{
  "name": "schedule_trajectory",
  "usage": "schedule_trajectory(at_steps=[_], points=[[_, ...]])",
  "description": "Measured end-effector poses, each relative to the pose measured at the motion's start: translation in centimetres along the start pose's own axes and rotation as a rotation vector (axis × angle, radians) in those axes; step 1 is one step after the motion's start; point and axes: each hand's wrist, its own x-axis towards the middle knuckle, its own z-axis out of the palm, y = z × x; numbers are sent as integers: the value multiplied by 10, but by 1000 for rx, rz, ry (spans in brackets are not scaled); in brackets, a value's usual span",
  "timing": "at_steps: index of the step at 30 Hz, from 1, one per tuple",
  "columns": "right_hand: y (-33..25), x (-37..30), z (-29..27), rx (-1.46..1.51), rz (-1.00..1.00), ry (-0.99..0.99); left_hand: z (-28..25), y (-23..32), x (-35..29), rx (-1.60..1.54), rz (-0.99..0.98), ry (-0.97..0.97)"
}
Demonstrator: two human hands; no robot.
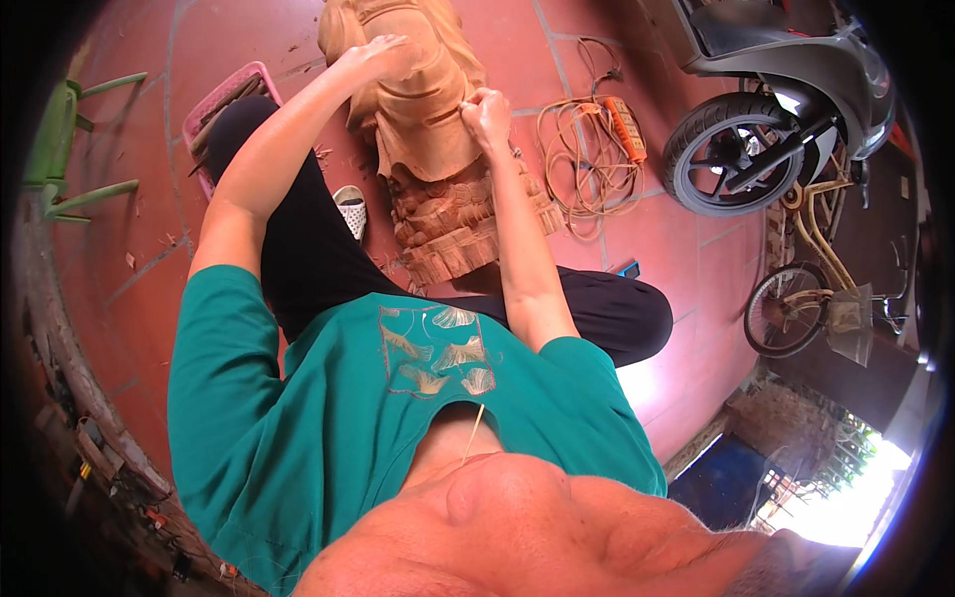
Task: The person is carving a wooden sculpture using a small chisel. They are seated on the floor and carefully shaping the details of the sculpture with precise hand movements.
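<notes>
While a tan carved wooden statue is on the red tiled floor, the left hand lies over its draped surface, the right hand curled at its edge, whether either grip pinches anything I cannot tell.

A green chair stands left; right lie a power strip, motorbike, bicycle.
</notes>
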Motion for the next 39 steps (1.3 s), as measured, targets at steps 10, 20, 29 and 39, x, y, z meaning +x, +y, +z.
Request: schedule_trajectory(at_steps=[10, 20, 29, 39], points=[[23, 19, 6, -40, 42, 142, 5, 15, 14, 82, -9, -50], [-26, -27, 0, -89, 4, 73, 44, -31, 17, 13, 128, 342], [-19, 1, 3, 47, 56, -36, 79, -74, 27, 168, 136, 509], [14, 17, 4, -90, 11, -15, -10, -22, -31, 17, 124, 117]])
